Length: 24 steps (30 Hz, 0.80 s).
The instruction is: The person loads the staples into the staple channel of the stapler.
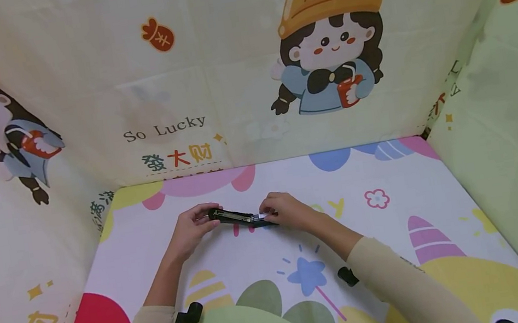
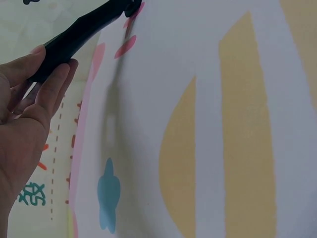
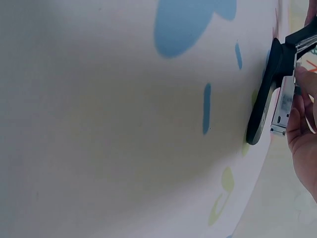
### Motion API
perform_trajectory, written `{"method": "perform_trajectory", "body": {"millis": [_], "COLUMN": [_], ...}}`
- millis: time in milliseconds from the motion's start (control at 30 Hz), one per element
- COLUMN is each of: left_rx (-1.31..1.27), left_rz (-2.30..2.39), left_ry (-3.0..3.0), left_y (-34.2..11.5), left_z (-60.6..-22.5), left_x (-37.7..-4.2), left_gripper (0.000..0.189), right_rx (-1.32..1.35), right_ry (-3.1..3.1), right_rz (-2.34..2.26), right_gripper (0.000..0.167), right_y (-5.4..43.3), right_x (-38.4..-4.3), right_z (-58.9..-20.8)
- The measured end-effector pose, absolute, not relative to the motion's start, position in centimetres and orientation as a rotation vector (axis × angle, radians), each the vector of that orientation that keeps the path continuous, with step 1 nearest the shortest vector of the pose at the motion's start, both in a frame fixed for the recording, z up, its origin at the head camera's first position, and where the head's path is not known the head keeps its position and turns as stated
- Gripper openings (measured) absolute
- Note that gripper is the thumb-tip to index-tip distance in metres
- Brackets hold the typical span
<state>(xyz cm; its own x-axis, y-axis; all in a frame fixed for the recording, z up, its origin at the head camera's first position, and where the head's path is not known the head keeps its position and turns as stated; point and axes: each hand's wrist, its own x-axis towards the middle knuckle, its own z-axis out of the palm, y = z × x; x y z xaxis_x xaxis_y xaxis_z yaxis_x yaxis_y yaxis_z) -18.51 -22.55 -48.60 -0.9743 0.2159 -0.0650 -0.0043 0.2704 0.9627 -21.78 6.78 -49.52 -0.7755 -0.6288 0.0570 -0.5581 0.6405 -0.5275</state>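
A black stapler (image 1: 232, 216) is spread wide open in the middle of the head view, held above the tabletop. My left hand (image 1: 189, 231) grips one black end between thumb and fingers; the left wrist view shows that hand (image 2: 25, 104) around the smooth outer side of the black arm (image 2: 81, 34). At the other end, my right hand (image 1: 290, 211) pinches the silver metal magazine (image 3: 283, 105). In the right wrist view the magazine stands apart from the long black base (image 3: 262, 99), with the right hand's fingers (image 3: 294, 121) against it. The stapler's inside is too small to make out.
The tabletop cover (image 1: 272, 253) is white with colourful cartoon prints. Printed cloth walls (image 1: 237, 76) rise at the back, left and right. A small black device sits on each sleeve, the left one (image 1: 189, 314) and the right one (image 1: 347, 276).
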Motion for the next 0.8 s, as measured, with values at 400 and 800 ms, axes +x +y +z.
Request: {"method": "perform_trajectory", "body": {"millis": [400, 800], "left_rx": [0.190, 0.177], "left_rz": [1.774, 1.774], "left_ry": [2.357, 2.370], "left_y": [-22.51, -22.33], "left_z": [-48.66, -48.50], "left_x": [-18.58, -18.44], "left_gripper": [0.040, 0.040], "right_rx": [-1.065, -1.086], "right_ry": [2.763, 2.769], "right_rz": [-0.755, -0.751], "right_gripper": [0.017, 0.016], "right_y": [7.15, 7.18], "right_x": [-21.68, -21.42], "right_z": [-49.64, -49.34]}}
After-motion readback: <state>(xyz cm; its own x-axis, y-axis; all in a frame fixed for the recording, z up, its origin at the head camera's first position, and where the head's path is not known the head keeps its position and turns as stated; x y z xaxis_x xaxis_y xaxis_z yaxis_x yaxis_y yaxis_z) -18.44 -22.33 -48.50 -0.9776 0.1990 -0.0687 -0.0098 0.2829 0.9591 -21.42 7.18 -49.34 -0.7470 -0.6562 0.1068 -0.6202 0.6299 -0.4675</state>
